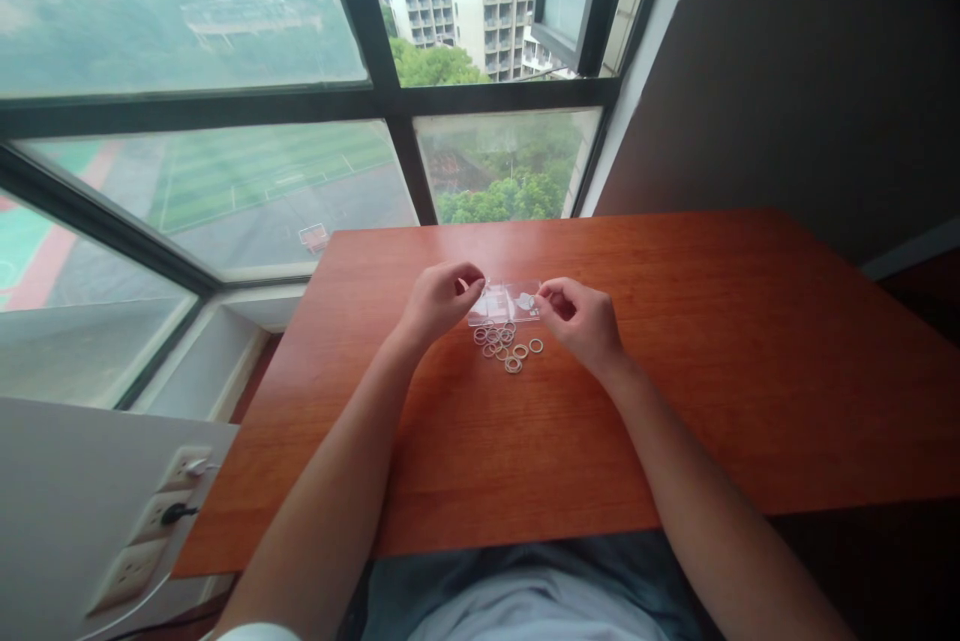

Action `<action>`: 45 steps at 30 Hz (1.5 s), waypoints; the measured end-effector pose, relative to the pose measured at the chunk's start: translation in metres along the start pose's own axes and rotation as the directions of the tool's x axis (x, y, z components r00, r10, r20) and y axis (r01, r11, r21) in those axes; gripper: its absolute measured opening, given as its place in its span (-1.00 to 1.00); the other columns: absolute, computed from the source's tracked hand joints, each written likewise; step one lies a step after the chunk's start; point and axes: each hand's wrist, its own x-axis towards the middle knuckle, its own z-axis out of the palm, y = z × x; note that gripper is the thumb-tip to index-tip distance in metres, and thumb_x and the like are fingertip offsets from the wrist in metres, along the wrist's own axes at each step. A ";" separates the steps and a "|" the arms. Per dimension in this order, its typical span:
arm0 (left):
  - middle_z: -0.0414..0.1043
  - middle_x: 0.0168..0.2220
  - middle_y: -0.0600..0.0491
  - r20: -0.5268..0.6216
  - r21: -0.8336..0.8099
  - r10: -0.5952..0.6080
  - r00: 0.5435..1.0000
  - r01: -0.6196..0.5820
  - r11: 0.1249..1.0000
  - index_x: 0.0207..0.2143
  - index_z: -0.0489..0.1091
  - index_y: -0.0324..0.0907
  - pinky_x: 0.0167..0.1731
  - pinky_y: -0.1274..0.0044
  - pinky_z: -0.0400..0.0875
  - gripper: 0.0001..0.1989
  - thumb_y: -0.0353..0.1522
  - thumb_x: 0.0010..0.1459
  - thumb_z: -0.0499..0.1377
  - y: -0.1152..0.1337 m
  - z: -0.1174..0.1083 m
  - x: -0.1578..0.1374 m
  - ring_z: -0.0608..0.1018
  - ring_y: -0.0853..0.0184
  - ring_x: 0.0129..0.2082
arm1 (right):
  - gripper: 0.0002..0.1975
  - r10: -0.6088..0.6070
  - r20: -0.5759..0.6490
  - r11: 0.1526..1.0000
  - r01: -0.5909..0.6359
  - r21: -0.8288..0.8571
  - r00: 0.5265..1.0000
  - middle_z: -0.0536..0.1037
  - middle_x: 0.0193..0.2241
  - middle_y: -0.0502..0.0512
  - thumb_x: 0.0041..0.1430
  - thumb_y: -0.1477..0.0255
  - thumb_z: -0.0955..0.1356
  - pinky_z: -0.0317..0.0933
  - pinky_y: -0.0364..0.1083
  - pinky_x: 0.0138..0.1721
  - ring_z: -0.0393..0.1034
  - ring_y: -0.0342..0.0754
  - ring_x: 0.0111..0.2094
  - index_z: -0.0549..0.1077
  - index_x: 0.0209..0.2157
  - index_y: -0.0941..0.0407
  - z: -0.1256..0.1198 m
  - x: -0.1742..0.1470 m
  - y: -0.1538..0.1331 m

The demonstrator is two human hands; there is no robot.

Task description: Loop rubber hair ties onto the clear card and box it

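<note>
A clear plastic case [491,307] lies on the wooden table between my two hands. Just in front of it is a loose cluster of several thin, pale rings [501,351], some overlapping; one ring [536,346] sits apart on the right. My left hand [444,301] is at the case's left end, thumb and fingertips pinched together. At the opposite end, my right hand [583,319] is also closed in a pinch over the case's edge. Whatever is between the fingertips of either hand is too small to make out. A small whitish patch [525,301] shows in the case beside my right fingertips.
The reddish-brown table [720,361] reaches to the windows at the back. A dark window frame [300,111] and a grey wall [765,71] bound it. Sockets with plugs [176,513] and cables are on the low wall at left.
</note>
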 end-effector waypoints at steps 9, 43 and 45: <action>0.50 -0.45 0.04 0.029 -0.113 -0.040 0.999 0.043 0.993 -0.36 0.50 -0.23 -0.50 0.61 0.28 -0.83 -0.32 0.12 0.16 0.010 0.006 -0.001 0.43 0.44 -0.51 | -0.88 -0.017 -0.035 1.000 0.016 -0.023 0.999 0.38 -0.62 -0.06 0.12 0.37 0.33 0.13 -0.20 -0.49 0.23 -0.19 -0.59 0.47 -0.41 0.12 0.000 0.001 0.001; 0.52 -0.46 0.04 -0.094 -0.046 -0.093 0.991 0.089 0.995 -0.37 0.50 -0.22 -0.49 0.59 0.32 -0.82 -0.29 0.10 0.18 -0.011 -0.007 0.001 0.45 0.43 -0.52 | -0.89 -0.048 0.012 0.998 0.049 -0.046 0.999 0.38 -0.61 -0.06 0.13 0.40 0.33 0.12 -0.20 -0.47 0.24 -0.19 -0.58 0.48 -0.39 0.13 -0.001 0.000 0.002; 0.52 -0.44 0.04 -0.073 -0.019 -0.084 0.994 0.083 0.996 -0.37 0.50 -0.22 -0.48 0.59 0.32 -0.83 -0.31 0.09 0.17 -0.011 -0.005 0.001 0.45 0.42 -0.52 | -0.89 -0.044 0.020 0.998 0.045 -0.042 0.999 0.39 -0.61 -0.06 0.13 0.40 0.33 0.12 -0.20 -0.46 0.24 -0.19 -0.58 0.48 -0.39 0.13 -0.001 0.000 0.003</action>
